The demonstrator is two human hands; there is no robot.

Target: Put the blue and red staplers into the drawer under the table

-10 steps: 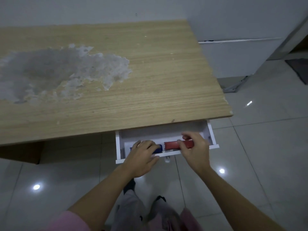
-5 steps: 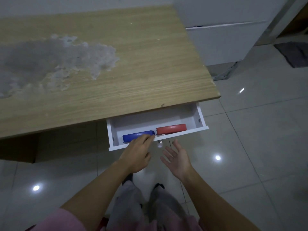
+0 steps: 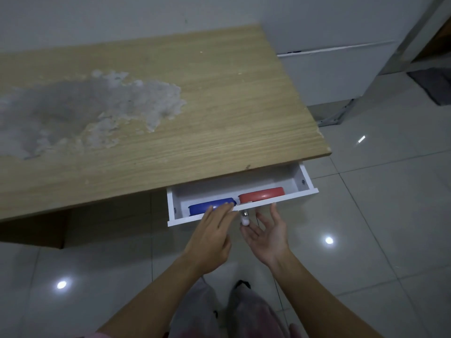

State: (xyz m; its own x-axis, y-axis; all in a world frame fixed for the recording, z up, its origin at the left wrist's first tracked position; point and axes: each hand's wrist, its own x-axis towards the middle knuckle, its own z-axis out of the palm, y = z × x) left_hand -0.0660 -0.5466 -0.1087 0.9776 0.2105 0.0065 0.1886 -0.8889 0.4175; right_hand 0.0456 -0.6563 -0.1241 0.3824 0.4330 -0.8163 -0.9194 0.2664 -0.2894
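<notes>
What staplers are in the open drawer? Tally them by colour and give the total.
Blue stapler: 1
Red stapler: 1
Total in the drawer: 2

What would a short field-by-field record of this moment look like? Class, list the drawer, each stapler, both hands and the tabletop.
drawer: white drawer pulled open under the table's right end
blue stapler: blue stapler lying inside, left part
red stapler: red stapler lying inside, right part, beside the blue one
knob: small knob on the drawer front
left hand: left hand empty, fingertips at the front edge over the blue stapler
right hand: right hand empty, palm up, under the knob
tabletop: wooden table with a worn grey patch
</notes>
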